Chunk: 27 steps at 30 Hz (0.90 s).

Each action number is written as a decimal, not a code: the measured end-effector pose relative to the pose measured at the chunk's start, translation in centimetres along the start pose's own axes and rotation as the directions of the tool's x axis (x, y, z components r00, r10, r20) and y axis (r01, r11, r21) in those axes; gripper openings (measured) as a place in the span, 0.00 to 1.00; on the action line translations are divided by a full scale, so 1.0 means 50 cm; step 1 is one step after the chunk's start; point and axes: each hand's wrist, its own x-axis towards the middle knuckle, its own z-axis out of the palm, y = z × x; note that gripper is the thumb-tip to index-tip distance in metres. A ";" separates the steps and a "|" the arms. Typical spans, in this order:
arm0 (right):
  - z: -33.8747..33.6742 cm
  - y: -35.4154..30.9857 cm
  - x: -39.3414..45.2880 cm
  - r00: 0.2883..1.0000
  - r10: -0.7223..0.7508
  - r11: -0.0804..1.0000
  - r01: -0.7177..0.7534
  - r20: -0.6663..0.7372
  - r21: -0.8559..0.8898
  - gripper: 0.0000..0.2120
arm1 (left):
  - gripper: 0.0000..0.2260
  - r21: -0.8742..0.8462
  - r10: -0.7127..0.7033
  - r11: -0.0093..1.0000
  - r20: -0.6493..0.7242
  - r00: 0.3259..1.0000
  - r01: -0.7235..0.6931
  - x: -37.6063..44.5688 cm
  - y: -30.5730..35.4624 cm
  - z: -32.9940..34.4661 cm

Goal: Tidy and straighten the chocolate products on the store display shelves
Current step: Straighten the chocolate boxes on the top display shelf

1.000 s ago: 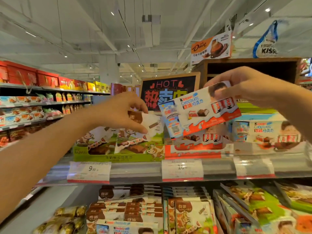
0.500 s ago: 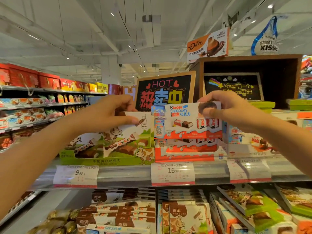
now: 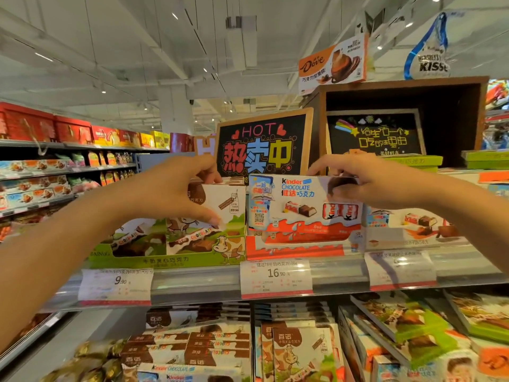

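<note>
Both hands are raised at the upper display shelf (image 3: 192, 285). The left hand (image 3: 165, 194) grips a cow-print chocolate box (image 3: 220, 208), thumb across its front face and fingers curled over its top edge; the box stands upright in a green display tray (image 3: 165, 261) at the left of the shelf. The right hand (image 3: 366, 183) pinches the top right corner of a Kinder Chocolate box (image 3: 300, 205), fingers over the top edge and thumb on the front. That box stands upright and square to the shelf front, seated in a red display tray (image 3: 297, 249) just to the right of the green tray, the two boxes side by side and nearly touching. Further Kinder boxes (image 3: 413, 224) stand to the right, partly hidden by the right forearm.

Price tags are clipped along the shelf edge: one reading 9.90 (image 3: 115, 285) below the green tray, one reading 16.90 (image 3: 275, 277) below the red tray. Behind the boxes stands a black "HOT" sign (image 3: 264, 144). A Dove box (image 3: 333, 64) sits on top of a wooden frame at far right. The lower shelf holds mixed chocolate packs (image 3: 300, 351), several lying at angles.
</note>
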 end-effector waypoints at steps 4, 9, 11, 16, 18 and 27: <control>0.026 -0.010 0.005 1.000 -0.013 0.989 0.011 -0.010 -0.147 0.19 | 0.22 0.068 -0.010 0.998 0.039 0.999 0.007 0.008 0.005 -0.004; 0.051 0.003 0.003 0.968 -0.175 0.903 0.084 -0.181 -0.420 0.18 | 0.22 0.198 0.023 0.980 0.045 0.999 -0.031 0.008 0.017 0.001; 0.055 0.006 0.005 0.954 -0.221 0.873 0.102 -0.201 -0.476 0.19 | 0.21 0.273 0.032 0.961 0.031 0.999 -0.040 0.007 0.028 0.008; 0.057 0.011 -0.010 0.958 -0.203 0.913 0.110 -0.203 -0.393 0.26 | 0.21 0.375 0.110 0.925 -0.108 0.988 -0.062 0.023 0.073 0.038; 0.043 0.018 -0.025 0.958 -0.195 0.939 0.120 -0.213 -0.321 0.27 | 0.19 0.357 0.129 0.931 -0.127 0.983 -0.076 0.039 0.094 0.051; -0.053 0.108 -0.097 0.943 -0.122 0.980 0.065 -0.309 -0.188 0.19 | 0.13 0.210 0.185 0.964 -0.096 0.978 -0.162 0.138 0.203 0.107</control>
